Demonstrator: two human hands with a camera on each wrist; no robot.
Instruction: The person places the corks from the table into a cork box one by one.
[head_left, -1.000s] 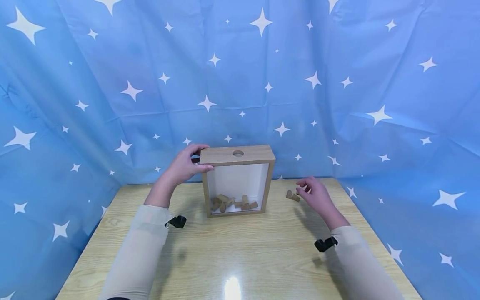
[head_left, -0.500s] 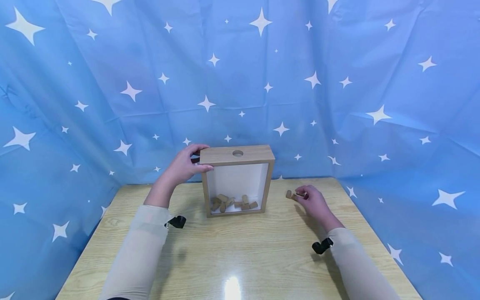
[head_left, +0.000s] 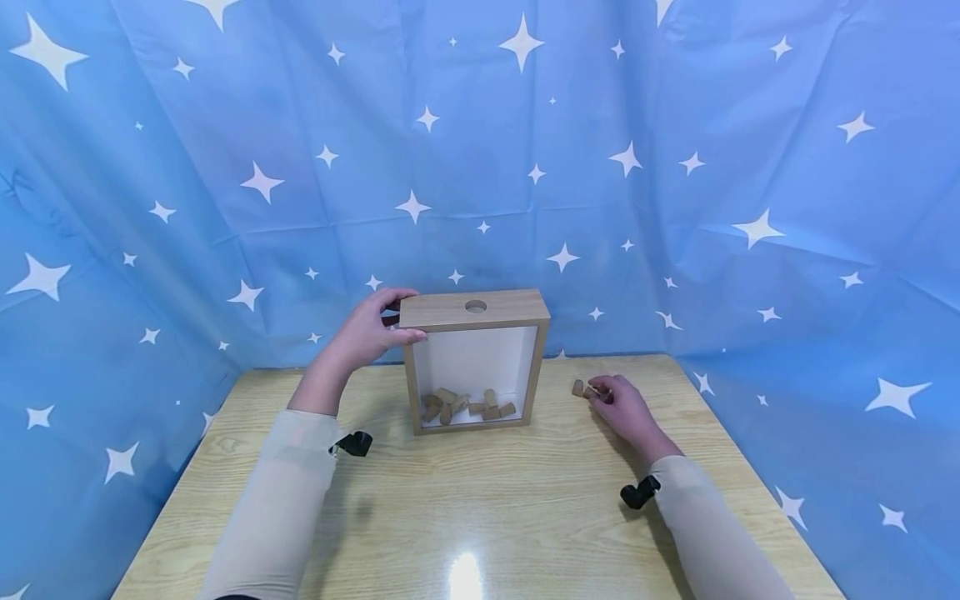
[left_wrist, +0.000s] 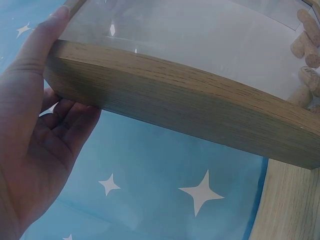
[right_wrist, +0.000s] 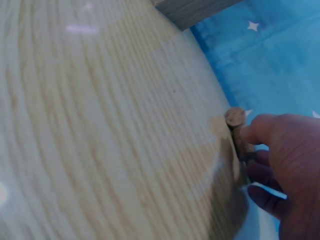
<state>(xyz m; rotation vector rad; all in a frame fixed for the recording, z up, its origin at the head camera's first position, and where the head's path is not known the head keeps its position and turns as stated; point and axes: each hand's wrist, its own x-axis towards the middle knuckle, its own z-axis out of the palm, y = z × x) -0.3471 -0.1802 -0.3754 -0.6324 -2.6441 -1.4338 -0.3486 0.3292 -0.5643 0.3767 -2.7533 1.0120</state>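
Observation:
A shallow wooden box frame (head_left: 510,310) with a clear front and a round hole (head_left: 476,307) in its top stands upright at the table's back. Several wine corks (head_left: 447,397) lie at its bottom, behind the clear pane. My left hand (head_left: 365,333) grips the box's upper left corner, thumb on the front and fingers behind, as the left wrist view shows. To the right of the box, my right hand (head_left: 627,410) pinches a cork (right_wrist: 242,144) that is low at the tabletop. Beside that one lies another cork (head_left: 577,388), touching or nearly touching it.
The pale wood-grain table (head_left: 480,492) carries the box near its back edge. A blue curtain (head_left: 480,150) with white stars hangs close behind and along both sides. A bright light reflection (head_left: 465,575) shows on the tabletop in front.
My right hand has come down and slightly left onto the right-hand cork, its fingers closing around it. The left hand and the box have stayed in place.

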